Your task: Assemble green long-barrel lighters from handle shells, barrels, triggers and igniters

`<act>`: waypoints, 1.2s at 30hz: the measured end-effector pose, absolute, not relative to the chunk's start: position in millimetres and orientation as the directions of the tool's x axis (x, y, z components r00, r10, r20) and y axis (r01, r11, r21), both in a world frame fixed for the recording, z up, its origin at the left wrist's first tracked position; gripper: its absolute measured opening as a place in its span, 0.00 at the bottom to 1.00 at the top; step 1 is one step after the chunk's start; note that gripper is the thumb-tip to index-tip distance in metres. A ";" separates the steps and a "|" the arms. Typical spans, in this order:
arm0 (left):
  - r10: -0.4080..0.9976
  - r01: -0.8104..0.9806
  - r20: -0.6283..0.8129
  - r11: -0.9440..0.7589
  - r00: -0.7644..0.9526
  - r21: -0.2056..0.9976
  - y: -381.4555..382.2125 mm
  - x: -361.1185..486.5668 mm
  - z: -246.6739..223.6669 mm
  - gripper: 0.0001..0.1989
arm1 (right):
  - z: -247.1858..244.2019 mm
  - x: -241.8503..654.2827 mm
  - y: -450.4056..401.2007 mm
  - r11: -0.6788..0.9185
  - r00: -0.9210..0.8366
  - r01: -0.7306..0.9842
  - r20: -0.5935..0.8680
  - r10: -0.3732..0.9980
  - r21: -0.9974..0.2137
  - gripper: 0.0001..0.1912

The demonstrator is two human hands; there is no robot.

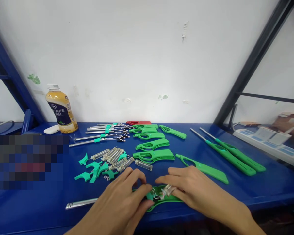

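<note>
We have both hands over an open green casing [172, 198] that lies at the near edge of the blue surface [183, 148]. We see our left hand [129, 195] nearly closed, thumb and forefinger pinching a teal trigger piece [150, 195] at the casing's left part, with a metal tube [80, 204] sticking out leftward past the wrist. Our right hand [186, 187] is partly curled, its fingers around a clear tank [168, 190] that sits tilted over the casing; thin white wires [155, 193] bend between the trigger piece and the tank. Just beyond our left hand we have a heap of clear tanks [114, 155], with loose teal pieces [95, 170] beside it, and one single tank [143, 165] lying apart on its right. Behind the heap, wired metal tubes [96, 132] lie in a row. A column of green casings [159, 154] runs back toward a red casing [139, 123] near the wall [137, 58], and another green casing [207, 169] lies just past our right hand. Farther right we see two green lighters [231, 159] with tubes fitted, side by side, and a white power strip [259, 141]; at the back left, a yellow bottle [61, 111] stands upright.
</note>
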State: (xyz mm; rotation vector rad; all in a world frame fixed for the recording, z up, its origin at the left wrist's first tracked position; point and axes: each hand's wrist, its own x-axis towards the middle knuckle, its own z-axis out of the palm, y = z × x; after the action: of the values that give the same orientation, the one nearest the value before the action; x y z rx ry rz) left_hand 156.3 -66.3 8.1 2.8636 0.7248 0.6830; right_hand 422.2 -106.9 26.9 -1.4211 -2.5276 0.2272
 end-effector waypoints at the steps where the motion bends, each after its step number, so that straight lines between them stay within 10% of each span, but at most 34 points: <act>1: 0.483 0.426 0.400 -0.876 0.779 0.228 -67.7 156.1 2.7 0.09 | 27.0 420.5 -105.5 0.523 -0.509 0.821 0.119 0.852 -0.232 0.19; 16: 0.588 0.345 0.429 -0.782 0.686 0.520 -70.8 155.5 -20.0 0.11 | 8.4 412.7 -96.0 0.722 -0.780 0.621 0.325 0.534 0.305 0.13; 24: 0.610 0.382 0.501 -0.785 0.613 0.488 -71.8 156.5 -23.2 0.24 | 11.7 414.4 -94.5 0.730 -0.778 0.611 0.405 0.481 0.307 0.19; 36: 0.573 0.339 0.487 -0.804 0.659 0.489 -73.2 154.8 -20.4 0.12 | 11.5 408.8 -94.9 0.673 -0.645 0.723 0.500 0.577 0.156 0.19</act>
State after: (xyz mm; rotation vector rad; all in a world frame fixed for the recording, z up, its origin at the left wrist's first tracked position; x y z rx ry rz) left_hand 154.8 -73.2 -20.4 2.5213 0.7214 0.9162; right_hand 408.8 -94.9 11.5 -1.0151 -2.4754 -0.4825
